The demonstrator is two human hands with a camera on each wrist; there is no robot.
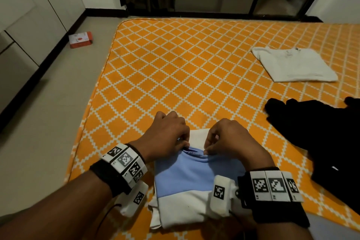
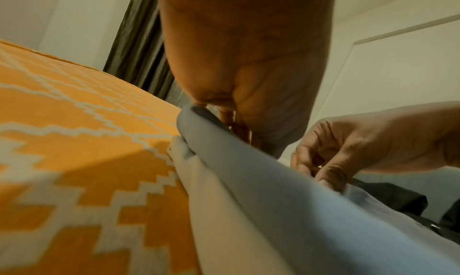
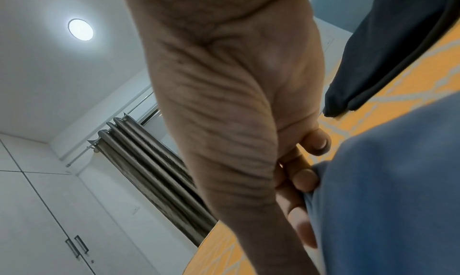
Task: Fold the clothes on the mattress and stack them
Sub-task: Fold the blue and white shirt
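No writing is legible. The left hand [image 1: 167,138] and right hand [image 1: 228,140] each pinch the far edge of the blue-and-white garment [image 1: 187,177], fingers curled tight.

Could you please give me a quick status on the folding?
Left hand and right hand pinch blue-and-white shirt collar. White shirt folded; black garment unfolded. Nothing obstructing.

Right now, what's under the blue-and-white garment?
The folded blue-and-white garment lies on the orange lattice-patterned mattress cover, visible all around it. Both hands pinch its blue collar edge. Anything directly beneath is covered.
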